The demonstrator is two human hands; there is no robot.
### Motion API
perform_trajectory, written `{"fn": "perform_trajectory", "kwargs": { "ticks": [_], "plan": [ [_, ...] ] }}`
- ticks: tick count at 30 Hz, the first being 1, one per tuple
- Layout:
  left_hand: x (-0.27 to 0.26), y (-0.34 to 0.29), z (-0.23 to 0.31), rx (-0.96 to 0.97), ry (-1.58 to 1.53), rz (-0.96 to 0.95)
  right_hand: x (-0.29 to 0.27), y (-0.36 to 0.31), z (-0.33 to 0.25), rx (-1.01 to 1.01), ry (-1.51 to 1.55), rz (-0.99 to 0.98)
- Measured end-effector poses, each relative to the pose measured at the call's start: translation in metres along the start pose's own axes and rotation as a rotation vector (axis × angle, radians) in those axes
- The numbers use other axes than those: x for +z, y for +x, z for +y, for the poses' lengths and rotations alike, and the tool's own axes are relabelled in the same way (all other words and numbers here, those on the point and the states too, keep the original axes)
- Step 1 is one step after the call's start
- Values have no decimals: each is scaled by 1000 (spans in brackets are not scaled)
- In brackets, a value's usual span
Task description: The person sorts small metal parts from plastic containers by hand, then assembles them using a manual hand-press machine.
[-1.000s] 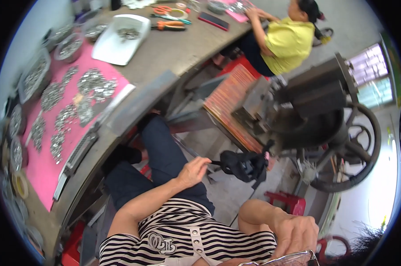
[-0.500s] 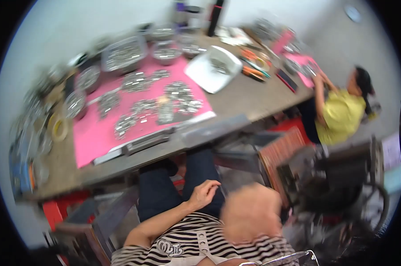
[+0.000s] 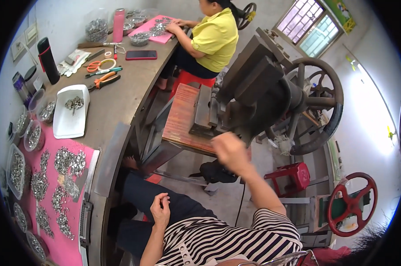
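Observation:
My left hand point(image 3: 160, 209) is raised above my dark trousers, its fingers curled in and pressed together; whatever they may hold is hidden. My right hand point(image 3: 229, 153) is stretched out, smeared by motion, in front of the red-brown wooden stand point(image 3: 180, 113); its fingers cannot be made out. Beyond that hand is a dark iron hand press point(image 3: 258, 80) with a big spoked wheel point(image 3: 338, 104). On my left, small silvery metal parts point(image 3: 67, 162) lie in heaps on a pink sheet point(image 3: 54, 144) on the workbench point(image 3: 114, 104).
A white tray point(image 3: 69, 124) with some parts, tubs of metal pieces point(image 3: 16, 173), orange-handled pliers point(image 3: 105, 80) and a phone point(image 3: 141, 55) lie on the bench. A co-worker in a yellow shirt point(image 3: 218, 40) sits at its far end. A red stool point(image 3: 289, 179) and red wheel point(image 3: 352, 204) are at right.
The view has swung to the right, so the press now fills the middle and the bench lies at left. My right arm has reached out toward the stand; my left hand stays near my lap.

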State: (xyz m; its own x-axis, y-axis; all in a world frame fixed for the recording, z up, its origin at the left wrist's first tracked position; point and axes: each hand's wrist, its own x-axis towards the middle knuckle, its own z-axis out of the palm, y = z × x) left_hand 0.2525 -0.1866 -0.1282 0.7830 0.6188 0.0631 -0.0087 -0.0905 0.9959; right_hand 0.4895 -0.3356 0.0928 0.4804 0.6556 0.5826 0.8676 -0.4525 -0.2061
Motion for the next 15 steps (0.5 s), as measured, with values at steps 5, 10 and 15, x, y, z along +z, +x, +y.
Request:
{"fn": "perform_trajectory", "kwargs": {
  "ticks": [5, 10, 15],
  "plan": [
    [-3, 4, -3, -24, -2, -9, -21, -47, 116, 438, -245, -60],
    [-5, -3, -22, -48, -43, 68, 33, -61, 164, 438, -258, -155],
    [7, 1, -6, 50, 53, 50, 13, -65, 183, 388, -405, -323]
  ]
}}
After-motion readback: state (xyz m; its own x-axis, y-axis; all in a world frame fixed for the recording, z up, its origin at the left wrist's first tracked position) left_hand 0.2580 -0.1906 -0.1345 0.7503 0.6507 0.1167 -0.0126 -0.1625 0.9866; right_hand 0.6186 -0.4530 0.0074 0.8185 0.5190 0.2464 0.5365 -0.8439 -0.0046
